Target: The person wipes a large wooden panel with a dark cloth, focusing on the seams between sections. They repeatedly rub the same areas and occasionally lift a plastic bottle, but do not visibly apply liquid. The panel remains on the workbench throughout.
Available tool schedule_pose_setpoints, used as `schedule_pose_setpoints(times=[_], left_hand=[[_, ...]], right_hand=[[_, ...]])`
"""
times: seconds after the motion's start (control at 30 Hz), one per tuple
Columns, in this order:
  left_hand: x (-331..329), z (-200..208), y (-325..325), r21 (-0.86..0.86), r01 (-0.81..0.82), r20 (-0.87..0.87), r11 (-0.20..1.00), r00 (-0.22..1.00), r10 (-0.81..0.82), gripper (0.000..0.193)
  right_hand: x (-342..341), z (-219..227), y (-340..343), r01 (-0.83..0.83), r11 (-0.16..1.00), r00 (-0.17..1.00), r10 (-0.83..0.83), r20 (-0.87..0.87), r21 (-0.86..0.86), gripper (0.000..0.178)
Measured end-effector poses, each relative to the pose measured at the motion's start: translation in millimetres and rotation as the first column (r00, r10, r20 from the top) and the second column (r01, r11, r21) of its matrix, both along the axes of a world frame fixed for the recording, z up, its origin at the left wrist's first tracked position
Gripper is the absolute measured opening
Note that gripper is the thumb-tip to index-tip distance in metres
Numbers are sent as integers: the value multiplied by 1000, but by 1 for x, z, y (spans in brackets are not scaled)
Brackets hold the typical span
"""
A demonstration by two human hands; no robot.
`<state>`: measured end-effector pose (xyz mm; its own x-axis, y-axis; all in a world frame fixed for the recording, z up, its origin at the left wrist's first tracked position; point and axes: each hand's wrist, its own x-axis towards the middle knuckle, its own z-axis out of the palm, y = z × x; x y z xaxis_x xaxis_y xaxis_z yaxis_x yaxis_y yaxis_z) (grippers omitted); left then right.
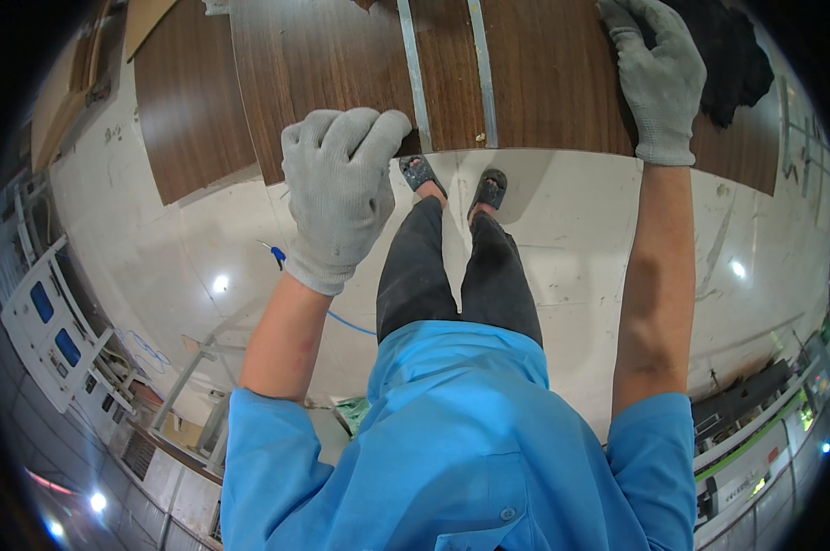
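Grey knit gloves cover both hands. My left hand (337,184) is closed with its fingers curled over, at the near edge of a brown wood-grain board (332,55). Whatever lies under its fingertips is hidden. Farther out on the right, my right hand (658,83) rests at the board, its thumb and fingers bent toward each other near the top rim; I cannot make out what they hold. Two pale metallic strips (412,64) run away from me across the wood-grain surface between my hands. Beside my right hand lies a crumpled black cloth (736,64).
Another brown panel (190,110) sits at the left. A blue air gun (278,256) and a blue hose (351,324) show near my left forearm. At the lower left stands a metal frame (190,390); equipment (755,459) lines the lower right. My sandalled feet are on the pale floor (571,266).
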<state>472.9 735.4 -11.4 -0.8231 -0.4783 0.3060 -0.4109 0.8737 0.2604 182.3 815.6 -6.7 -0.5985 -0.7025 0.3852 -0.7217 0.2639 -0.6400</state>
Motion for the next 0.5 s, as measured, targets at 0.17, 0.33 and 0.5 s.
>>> schedule_pose_setpoints(times=[0.17, 0.33, 0.5], left_hand=[[2, 0, 1, -6, 14, -16, 1000, 1000, -14, 35], [2, 1, 7, 17, -8, -14, 1000, 1000, 8, 34], [7, 3, 13, 29, 0, 8, 1000, 1000, 0, 33]], right_hand=[[0, -5, 0, -31, 998, 999, 30, -19, -50, 4], [-1, -10, 1, -34, 996, 996, 28, -80, -80, 4], [-5, -9, 2, -70, 994, 995, 64, -80, -83, 4]])
